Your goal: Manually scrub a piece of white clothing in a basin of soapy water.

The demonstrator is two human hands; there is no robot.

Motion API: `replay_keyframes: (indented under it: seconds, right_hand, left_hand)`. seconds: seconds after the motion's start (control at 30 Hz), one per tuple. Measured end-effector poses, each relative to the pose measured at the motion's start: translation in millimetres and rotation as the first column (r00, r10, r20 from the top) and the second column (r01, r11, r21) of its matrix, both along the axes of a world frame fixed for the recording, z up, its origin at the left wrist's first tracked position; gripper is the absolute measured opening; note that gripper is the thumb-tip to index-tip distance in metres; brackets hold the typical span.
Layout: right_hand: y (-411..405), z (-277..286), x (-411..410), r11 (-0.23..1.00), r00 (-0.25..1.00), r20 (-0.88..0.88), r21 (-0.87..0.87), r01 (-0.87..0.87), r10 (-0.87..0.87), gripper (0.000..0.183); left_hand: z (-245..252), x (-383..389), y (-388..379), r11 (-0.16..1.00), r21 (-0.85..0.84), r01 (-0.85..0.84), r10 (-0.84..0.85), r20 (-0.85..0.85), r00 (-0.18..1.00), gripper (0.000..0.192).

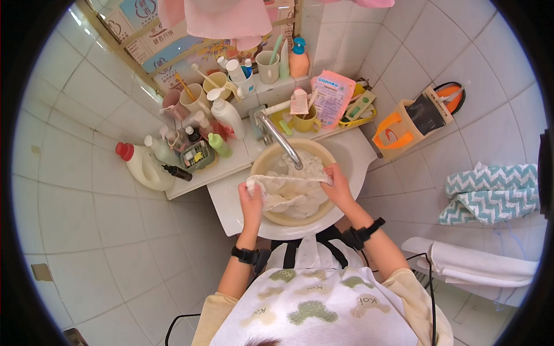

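Note:
A cream-white garment (pixel 288 202) is stretched by its edge between my two hands, above a beige plastic basin (pixel 262 155). My left hand (pixel 252 197) grips one end of that edge over the basin's left rim. At the right rim my right hand (pixel 336 185) pinches the other end. The garment's lower part hangs down into the basin, where wet-looking white cloth and cloudy water show. The basin sits in a white ceramic washbasin (pixel 352 151). A chrome faucet (pixel 279 136) arches over it, its spout just beyond the stretched edge.
Several bottles, including a white pump bottle (pixel 227 116), and cups with toothbrushes crowd the ledge behind. A detergent jug (pixel 145 166) stands at far left. A yellow mug (pixel 306 120) and pink pouch (pixel 332 97) sit right of the faucet. A paper bag (pixel 409 123) hangs on the right wall.

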State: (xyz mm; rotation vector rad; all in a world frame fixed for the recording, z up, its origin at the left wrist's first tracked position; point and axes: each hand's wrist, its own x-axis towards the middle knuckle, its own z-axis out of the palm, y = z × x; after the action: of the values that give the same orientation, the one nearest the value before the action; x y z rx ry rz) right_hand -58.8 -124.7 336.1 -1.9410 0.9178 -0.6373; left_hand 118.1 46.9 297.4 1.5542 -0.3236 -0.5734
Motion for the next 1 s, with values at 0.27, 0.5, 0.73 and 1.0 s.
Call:
replay_keyframes:
  seconds: [0.27, 0.5, 0.73, 1.0]
  right_hand:
    - [7, -72, 22, 0.911, 0.982, -0.184, -0.398, -0.103, 0.031, 0.027]
    - [33, -135, 52, 0.889, 0.859, -0.294, -0.059, -0.454, 0.42, 0.028]
    - [56, -127, 61, 0.763, 0.699, -0.67, -0.31, -0.568, 0.249, 0.032]
    - [25, -108, 31, 0.81, 0.684, -0.5, 0.062, -0.582, 0.53, 0.038]
  left_hand:
    - [-28, -22, -18, 0.893, 0.432, 0.131, -0.333, 0.436, 0.836, 0.045]
    - [-48, -12, -5, 0.87, 0.453, 0.192, -0.422, 0.486, 0.765, 0.033]
    - [-68, -25, -6, 0.791, 0.583, 0.184, -0.485, 0.414, 0.77, 0.045]
    - [-99, -24, -4, 0.777, 0.563, 0.283, -0.508, 0.293, 0.81, 0.069]
